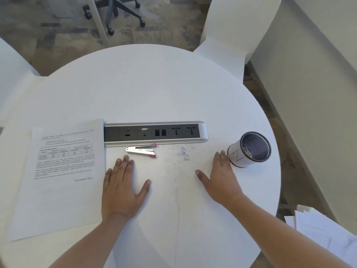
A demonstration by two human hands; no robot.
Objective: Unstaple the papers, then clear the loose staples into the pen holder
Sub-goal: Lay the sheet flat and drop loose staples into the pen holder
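Observation:
A stack of printed papers (61,176) lies on the left of the round white table (150,84). A small metal stapler with red tips (142,150) lies open in front of the socket strip. A little heap of loose staples (183,153) sits to its right. The pen holder (249,149), a mesh cup wrapped in white paper, stands at the right and holds some staples. My left hand (122,188) rests flat on the table beside the papers, fingers spread. My right hand (222,178) also lies flat, its fingertips touching the pen holder's base.
A built-in socket strip (154,133) runs across the middle of the table. More loose papers (324,233) lie off the table at the lower right. White chairs stand beyond the far edge, and a wheeled office chair base (119,14) is on the carpet.

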